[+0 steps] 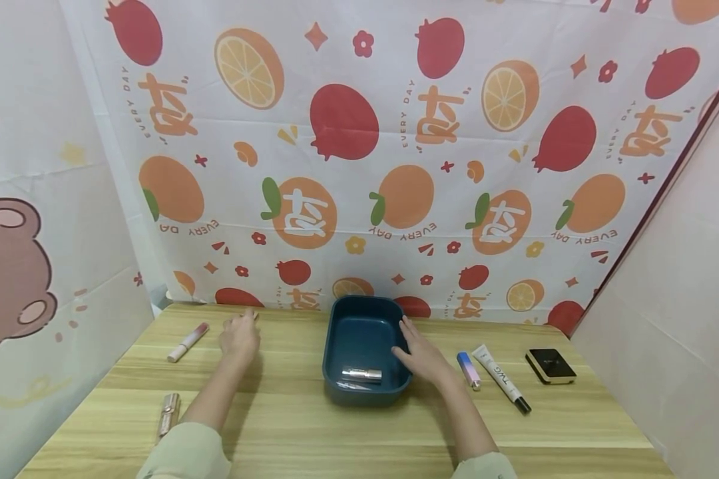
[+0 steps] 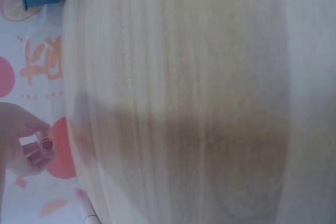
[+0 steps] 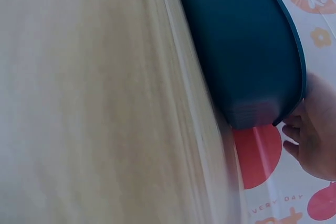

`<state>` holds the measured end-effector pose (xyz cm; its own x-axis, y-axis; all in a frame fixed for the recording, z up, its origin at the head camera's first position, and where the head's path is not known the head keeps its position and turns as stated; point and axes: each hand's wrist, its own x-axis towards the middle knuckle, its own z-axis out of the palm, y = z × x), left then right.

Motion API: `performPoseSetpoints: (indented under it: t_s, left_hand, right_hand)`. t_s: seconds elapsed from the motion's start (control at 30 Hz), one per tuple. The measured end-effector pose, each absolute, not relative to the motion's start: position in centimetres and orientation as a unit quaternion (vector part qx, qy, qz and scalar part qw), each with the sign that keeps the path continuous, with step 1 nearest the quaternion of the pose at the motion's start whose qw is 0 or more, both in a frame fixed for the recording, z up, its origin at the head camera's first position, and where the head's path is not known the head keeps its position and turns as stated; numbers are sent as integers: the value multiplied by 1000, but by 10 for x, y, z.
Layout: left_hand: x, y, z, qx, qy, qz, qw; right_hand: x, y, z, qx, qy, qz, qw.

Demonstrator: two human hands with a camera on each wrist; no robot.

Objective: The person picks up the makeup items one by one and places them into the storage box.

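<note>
My left hand (image 1: 239, 338) is over the back left of the table, pinching a small tube with a dark red round end (image 2: 47, 144). Most of that tube is hidden by the fingers in the head view. A dark blue rectangular bin (image 1: 359, 392) stands at the middle. Inside it lie a shiny lipstick tube (image 1: 362, 375) and a slim clear-looking item (image 1: 353, 386). My right hand (image 1: 422, 352) is at the bin's right side, its extended fingers touching the rim. In the right wrist view, the fingers show beside the bin's outer wall (image 3: 236, 40).
Left on the table are a pink-and-white lip gloss tube (image 1: 188, 342) and a gold lipstick tube (image 1: 169, 414). To the right lie a blue-pink lipstick (image 1: 469, 370), a white squeeze tube (image 1: 500, 378) and a black compact (image 1: 550, 366). A printed cloth (image 1: 347, 199) hangs behind.
</note>
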<state>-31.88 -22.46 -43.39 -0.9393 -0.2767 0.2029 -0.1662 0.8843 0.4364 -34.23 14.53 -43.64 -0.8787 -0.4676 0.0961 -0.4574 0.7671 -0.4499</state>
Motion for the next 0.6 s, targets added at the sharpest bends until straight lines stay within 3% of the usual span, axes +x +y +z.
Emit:
performPoseSetpoints:
  t_s: [0.6]
  left_hand:
    - [-317, -209, -414, 88, -958, -213, 169]
  right_hand:
    - [-345, 148, -436, -236, 950, -204, -9]
